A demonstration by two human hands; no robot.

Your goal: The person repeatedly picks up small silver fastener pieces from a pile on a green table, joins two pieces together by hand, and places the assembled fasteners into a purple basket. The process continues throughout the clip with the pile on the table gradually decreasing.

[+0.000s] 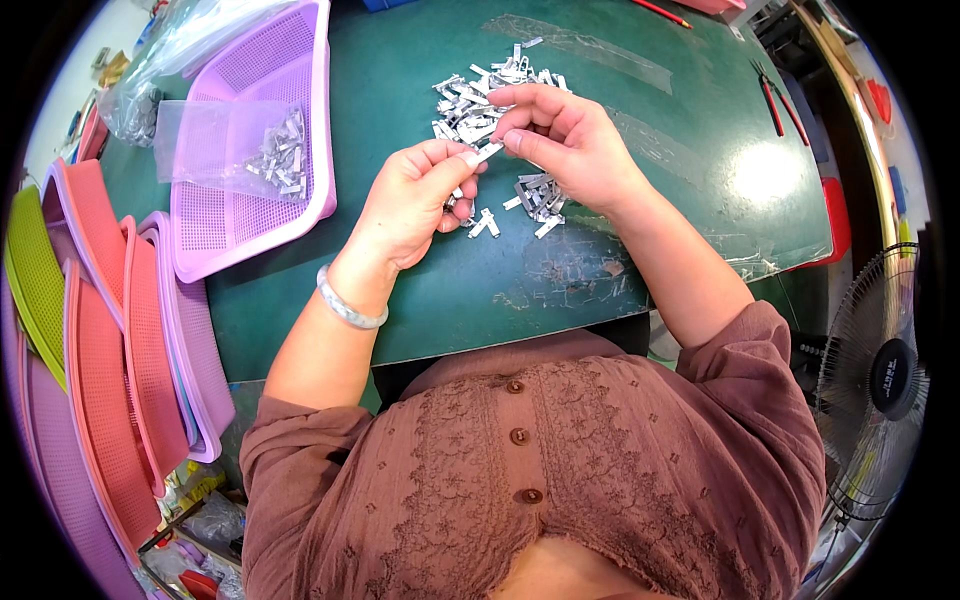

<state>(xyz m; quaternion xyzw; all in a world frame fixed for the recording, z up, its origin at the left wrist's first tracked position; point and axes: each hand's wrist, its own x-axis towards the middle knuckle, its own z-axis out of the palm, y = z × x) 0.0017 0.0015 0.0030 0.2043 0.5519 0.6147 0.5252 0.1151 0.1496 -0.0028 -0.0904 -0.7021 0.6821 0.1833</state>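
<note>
My left hand (405,200) pinches a small flat silver metal piece (489,152) between thumb and forefinger. Its lower fingers curl around more such pieces, mostly hidden. At the other end of the piece, the thumb and a bent finger of my right hand (580,150) close together; its forefinger is held away above. Just beyond my hands lies a large heap of similar metal pieces (462,105). A smaller heap of them (543,198) sits below my right hand, with a few loose pieces (484,222) beside it.
A green table (420,310) carries a lilac plastic basket (318,120) at left, with a clear bag (205,140) of metal pieces on it. Red-handled pliers (773,107) and a red pencil (662,13) lie far right. Stacked baskets (100,400) stand left, a fan (870,390) right.
</note>
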